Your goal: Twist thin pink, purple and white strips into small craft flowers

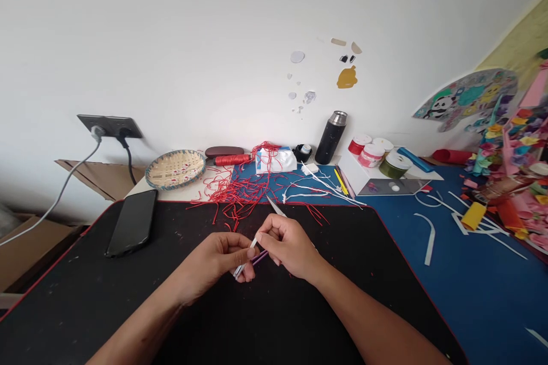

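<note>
In the head view, a slim purple rod (pixel 260 258) and a narrow white paper strip (pixel 252 244) are pinched in the closed fingers of the left hand (pixel 213 262) and right hand (pixel 289 246), held close together above a black desk mat (pixel 107 291) on the counter (pixel 143 194). The rod is judged light and stiff, the strip soft and easily creased, so a fingertip hold near the middle would suit both. Loose red cord (pixel 240 197) lies beyond.

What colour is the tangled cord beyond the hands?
The cord is red, best in the head view.
</note>
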Demonstrator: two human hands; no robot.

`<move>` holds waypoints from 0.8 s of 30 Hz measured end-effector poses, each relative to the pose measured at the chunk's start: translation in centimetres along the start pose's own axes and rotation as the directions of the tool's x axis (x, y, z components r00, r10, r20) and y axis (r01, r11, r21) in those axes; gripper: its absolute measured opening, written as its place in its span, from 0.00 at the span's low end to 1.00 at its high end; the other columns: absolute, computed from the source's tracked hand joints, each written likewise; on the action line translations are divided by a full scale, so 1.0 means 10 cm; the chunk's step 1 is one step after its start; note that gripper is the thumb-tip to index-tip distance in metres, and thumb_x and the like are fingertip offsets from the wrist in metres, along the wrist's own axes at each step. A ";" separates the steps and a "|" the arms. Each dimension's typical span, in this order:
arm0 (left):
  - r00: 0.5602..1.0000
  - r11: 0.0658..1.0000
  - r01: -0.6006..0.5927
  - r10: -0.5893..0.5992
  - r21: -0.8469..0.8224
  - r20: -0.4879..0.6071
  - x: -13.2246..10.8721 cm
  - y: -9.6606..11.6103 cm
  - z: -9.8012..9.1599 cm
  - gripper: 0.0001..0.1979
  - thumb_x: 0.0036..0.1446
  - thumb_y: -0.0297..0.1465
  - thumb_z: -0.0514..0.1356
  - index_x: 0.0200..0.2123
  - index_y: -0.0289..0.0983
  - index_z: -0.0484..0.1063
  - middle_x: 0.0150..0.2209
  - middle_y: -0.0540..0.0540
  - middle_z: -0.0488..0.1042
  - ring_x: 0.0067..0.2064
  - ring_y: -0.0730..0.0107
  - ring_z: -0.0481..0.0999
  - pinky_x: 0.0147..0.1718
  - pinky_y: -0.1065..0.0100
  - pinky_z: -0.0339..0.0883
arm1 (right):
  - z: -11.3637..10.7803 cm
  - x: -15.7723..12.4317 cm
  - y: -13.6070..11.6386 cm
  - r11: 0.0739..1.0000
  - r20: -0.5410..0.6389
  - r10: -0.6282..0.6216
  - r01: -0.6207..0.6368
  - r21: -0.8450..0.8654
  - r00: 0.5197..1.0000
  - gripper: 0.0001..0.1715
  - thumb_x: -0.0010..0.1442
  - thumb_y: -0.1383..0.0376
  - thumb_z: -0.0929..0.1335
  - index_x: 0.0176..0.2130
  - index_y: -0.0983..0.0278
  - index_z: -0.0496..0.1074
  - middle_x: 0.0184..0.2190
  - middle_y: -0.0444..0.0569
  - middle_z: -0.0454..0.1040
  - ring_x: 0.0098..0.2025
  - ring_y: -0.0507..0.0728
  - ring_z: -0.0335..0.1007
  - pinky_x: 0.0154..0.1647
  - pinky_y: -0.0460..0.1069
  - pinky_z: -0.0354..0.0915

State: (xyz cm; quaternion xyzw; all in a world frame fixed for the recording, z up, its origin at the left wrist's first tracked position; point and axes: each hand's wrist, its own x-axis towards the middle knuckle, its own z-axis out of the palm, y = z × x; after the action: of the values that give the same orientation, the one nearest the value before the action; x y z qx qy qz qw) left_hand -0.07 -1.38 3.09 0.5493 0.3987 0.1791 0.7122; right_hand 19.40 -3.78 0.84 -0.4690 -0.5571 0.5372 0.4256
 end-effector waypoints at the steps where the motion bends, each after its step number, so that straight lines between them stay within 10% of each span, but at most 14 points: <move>1: 1.000 0.999 -0.004 0.004 0.033 0.002 0.00 0.01 0.00 0.22 0.53 0.50 0.70 0.32 0.34 0.79 0.27 0.44 0.82 0.28 0.68 0.74 0.33 0.67 0.67 | 0.00 0.00 0.00 1.000 -0.004 0.005 -0.005 -0.003 1.000 0.08 0.63 0.65 0.69 0.31 0.63 0.69 0.13 0.35 0.64 0.14 0.47 0.55 0.17 0.43 0.52; 24: 0.995 0.942 -0.066 0.086 0.329 -0.049 0.01 -0.06 -0.02 0.23 0.65 0.51 0.57 0.34 0.38 0.76 0.23 0.51 0.72 0.26 0.68 0.69 0.26 0.70 0.59 | -0.08 0.08 0.05 0.996 -0.111 0.044 -0.035 0.080 0.993 0.10 0.59 0.60 0.70 0.30 0.62 0.67 0.12 0.33 0.60 0.12 0.46 0.52 0.16 0.43 0.48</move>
State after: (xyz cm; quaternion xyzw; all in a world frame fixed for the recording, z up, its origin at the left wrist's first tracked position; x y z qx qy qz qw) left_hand -0.29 -1.36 2.51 0.6690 0.4235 0.1548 0.5909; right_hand 20.02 -2.86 0.33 -0.4926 -0.5015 0.5394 0.4636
